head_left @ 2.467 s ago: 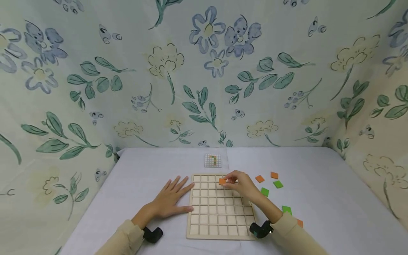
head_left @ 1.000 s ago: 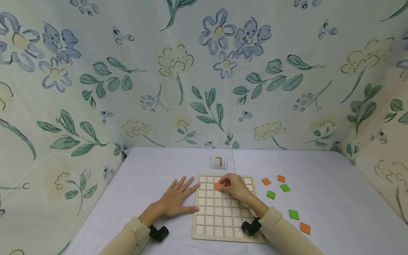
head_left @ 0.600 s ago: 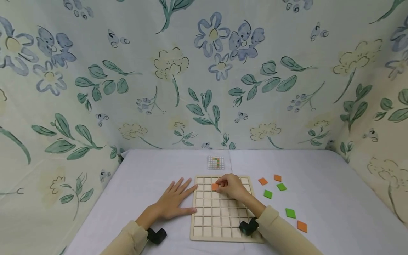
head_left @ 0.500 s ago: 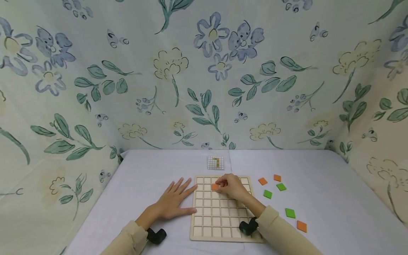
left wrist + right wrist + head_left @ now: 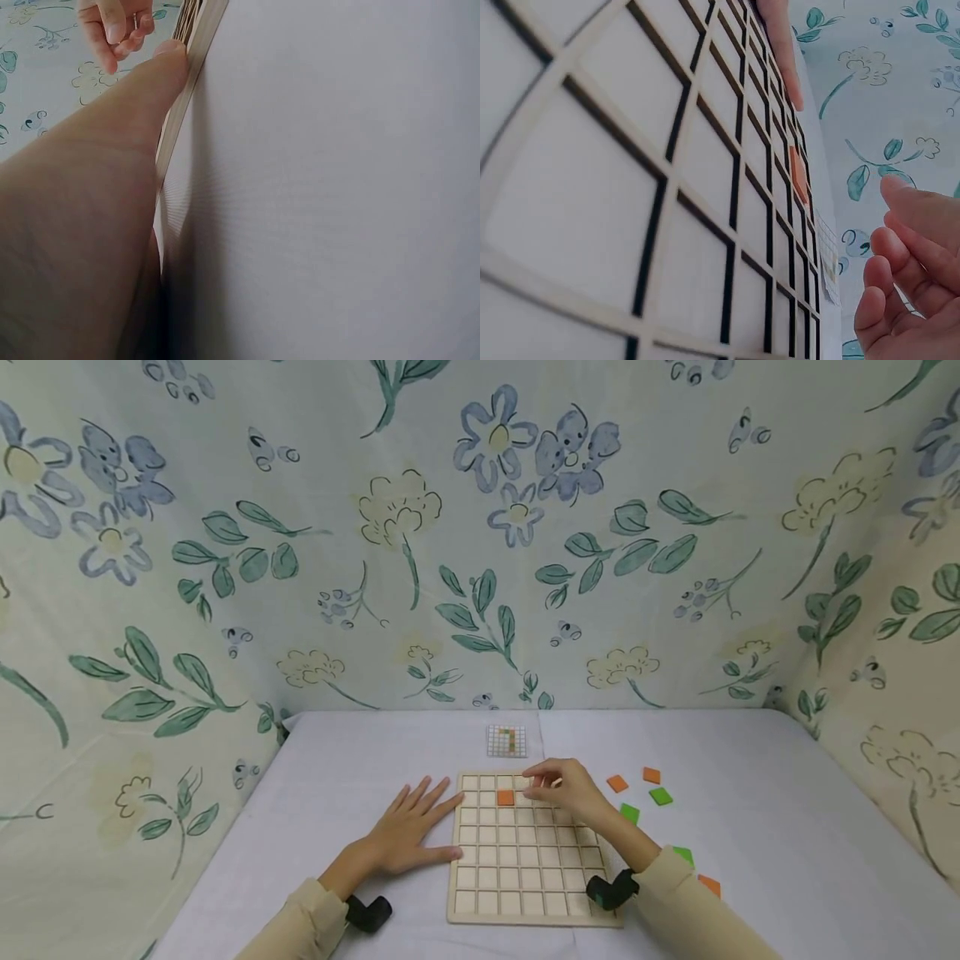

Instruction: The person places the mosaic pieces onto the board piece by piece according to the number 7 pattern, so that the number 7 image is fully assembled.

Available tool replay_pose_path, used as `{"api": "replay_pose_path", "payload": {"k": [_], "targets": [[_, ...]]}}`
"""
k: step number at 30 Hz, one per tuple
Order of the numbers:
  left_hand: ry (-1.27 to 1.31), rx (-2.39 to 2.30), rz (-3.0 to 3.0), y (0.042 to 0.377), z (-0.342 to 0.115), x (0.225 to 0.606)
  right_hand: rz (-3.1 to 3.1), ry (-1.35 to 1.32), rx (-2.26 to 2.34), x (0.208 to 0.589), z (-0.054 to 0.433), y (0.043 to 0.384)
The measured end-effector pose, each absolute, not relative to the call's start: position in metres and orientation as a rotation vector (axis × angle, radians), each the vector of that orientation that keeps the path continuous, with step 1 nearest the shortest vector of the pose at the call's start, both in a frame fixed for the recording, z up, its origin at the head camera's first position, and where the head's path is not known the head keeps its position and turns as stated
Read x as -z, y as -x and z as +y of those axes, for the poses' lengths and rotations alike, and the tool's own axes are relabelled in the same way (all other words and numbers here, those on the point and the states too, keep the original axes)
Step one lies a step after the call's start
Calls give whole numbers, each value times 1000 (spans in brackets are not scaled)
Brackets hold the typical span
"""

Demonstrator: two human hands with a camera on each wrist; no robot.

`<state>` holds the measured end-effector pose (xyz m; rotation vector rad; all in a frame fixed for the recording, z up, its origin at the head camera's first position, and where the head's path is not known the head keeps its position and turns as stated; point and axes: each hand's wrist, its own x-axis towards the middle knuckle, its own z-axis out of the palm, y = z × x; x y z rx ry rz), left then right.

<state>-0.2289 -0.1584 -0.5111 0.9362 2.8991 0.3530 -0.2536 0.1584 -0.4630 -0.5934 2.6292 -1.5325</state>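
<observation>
Our left hand (image 5: 405,833) had its fingers spread, thumb touching the edge of the wooden grid board (image 5: 531,882). Our right hand (image 5: 567,789) hung above the board, thumb and forefinger apart, near an orange tile (image 5: 506,797) lying in the second row from the far edge, third column from the left. Loose green tiles (image 5: 661,796) lay rightward on the surface (image 5: 375,735).
</observation>
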Motion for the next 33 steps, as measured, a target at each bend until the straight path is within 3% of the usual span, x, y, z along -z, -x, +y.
{"api": "replay_pose_path", "payload": {"k": [20,33], "targets": [[-951,-355,2902,229,-159,512,2818,277,1480,449,241,229],[-952,-371,2898,227,-158,508,2866,-39,1401,467,280,211]]}}
